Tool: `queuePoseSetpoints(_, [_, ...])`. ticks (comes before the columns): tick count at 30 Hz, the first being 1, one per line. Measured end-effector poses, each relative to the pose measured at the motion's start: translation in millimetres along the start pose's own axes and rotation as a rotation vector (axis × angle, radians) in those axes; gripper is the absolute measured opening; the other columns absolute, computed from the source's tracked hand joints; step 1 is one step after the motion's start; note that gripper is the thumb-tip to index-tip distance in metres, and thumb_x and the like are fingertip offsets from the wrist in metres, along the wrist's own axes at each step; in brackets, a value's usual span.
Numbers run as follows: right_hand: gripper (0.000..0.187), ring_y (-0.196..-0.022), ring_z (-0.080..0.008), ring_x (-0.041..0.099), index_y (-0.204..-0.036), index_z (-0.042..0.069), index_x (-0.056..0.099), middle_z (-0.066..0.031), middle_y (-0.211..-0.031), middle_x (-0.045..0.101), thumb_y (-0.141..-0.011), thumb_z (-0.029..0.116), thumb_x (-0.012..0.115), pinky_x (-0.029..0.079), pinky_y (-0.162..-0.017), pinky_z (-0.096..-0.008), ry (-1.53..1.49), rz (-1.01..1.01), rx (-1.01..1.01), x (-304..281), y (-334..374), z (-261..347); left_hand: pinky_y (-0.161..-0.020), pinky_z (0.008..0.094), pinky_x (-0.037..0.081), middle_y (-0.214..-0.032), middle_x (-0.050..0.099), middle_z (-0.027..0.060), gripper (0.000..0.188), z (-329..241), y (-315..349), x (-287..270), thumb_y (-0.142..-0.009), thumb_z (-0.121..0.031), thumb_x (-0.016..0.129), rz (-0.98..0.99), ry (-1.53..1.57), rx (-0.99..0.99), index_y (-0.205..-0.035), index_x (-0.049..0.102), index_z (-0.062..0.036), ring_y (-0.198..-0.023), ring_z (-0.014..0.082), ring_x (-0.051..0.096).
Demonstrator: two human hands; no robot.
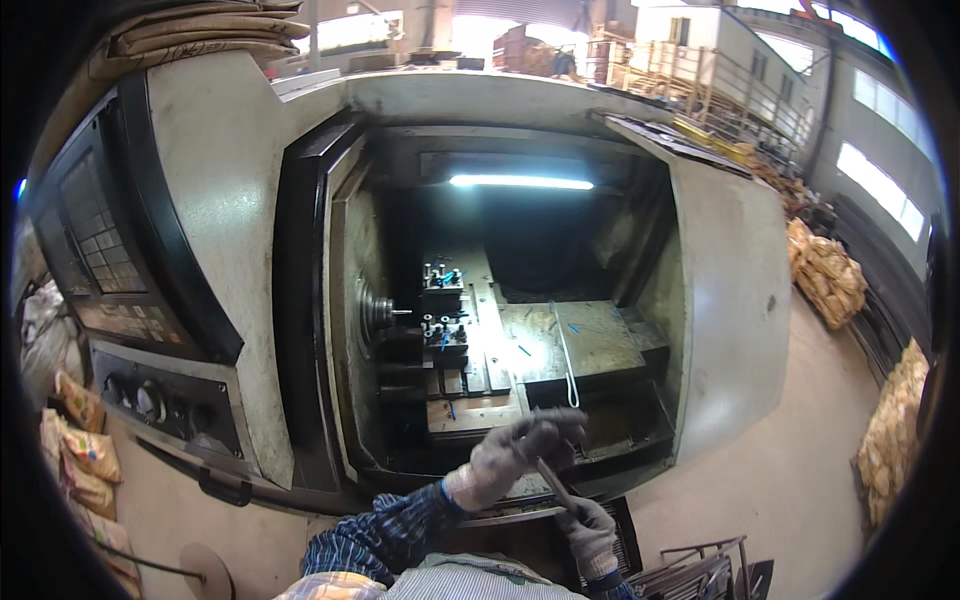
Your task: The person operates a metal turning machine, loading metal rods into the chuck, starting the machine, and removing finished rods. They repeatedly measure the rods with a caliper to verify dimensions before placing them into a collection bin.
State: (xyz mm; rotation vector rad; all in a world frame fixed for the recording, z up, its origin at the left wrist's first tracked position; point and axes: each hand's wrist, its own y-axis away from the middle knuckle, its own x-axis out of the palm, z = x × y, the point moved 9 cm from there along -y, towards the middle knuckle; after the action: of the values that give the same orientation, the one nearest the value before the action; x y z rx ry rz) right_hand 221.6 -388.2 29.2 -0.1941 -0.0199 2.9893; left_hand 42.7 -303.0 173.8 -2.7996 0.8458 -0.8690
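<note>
Both my hands wear grey-and-white work gloves and are in front of a lathe's open bay. A thin grey metal rod (556, 486) slants between them. My right hand (588, 535) is closed round its lower part. My left hand (515, 455) is at the rod's upper end, fingers bent over it and partly hidden. Beyond them, inside the lathe (735, 300), a chuck (378, 310) on the left has a short thin piece sticking out. Tool blocks (445, 335) with bolts stand on the slide right of it. A pale looped strip (570, 370) hangs over the metal cover.
A lamp (520, 182) lights the bay. The control panel (105, 240) stands at the left, with a door handle (224, 487) below. Long metal bars (690, 580) lie in a rack at the lower right. Filled sacks (892, 435) stand along the right side; more bags (90, 450) are at the left.
</note>
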Motion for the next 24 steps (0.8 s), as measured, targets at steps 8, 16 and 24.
queuePoseSetpoints(8, [0.029,-0.068,-0.0108,0.066,-0.091,0.001,0.077,-0.005,-0.073,0.072,-0.079,0.025,0.089,0.054,-0.066,-0.0299,0.31,-0.079,0.153,-68,-44,-24,-0.07,0.0199,0.047,-0.092,0.065,-0.0074,0.03,-32,-121,-168,-0.104,-0.022,0.064,-0.518,-0.412,0.034,-0.127,0.069,-0.003,-0.075,0.0005,0.052])
queuePoseSetpoints(16, [0.026,-0.061,-0.0048,0.05,-0.113,0.009,0.074,0.0032,-0.075,0.065,-0.094,0.026,0.078,0.04,-0.052,-0.0249,0.034,0.192,0.31,-67,-55,-70,-0.117,0.0507,0.038,-0.15,0.054,0.0133,0.044,-81,-129,-371,-0.095,-0.04,0.061,-0.952,-1.611,-0.703,-0.136,0.063,-0.0235,-0.139,0.0352,0.05])
queuePoseSetpoints(24, [0.022,-0.077,-0.0086,0.061,-0.107,0.007,0.075,-0.0003,-0.088,0.072,-0.093,0.024,0.078,0.05,-0.067,-0.027,0.102,0.266,0.303,-68,-69,-73,-0.125,0.0616,0.004,-0.156,0.048,0.0127,0.049,-73,-74,-473,-0.105,-0.043,0.043,-0.867,-2.454,-1.031,-0.143,0.061,-0.0173,-0.153,0.0363,0.025])
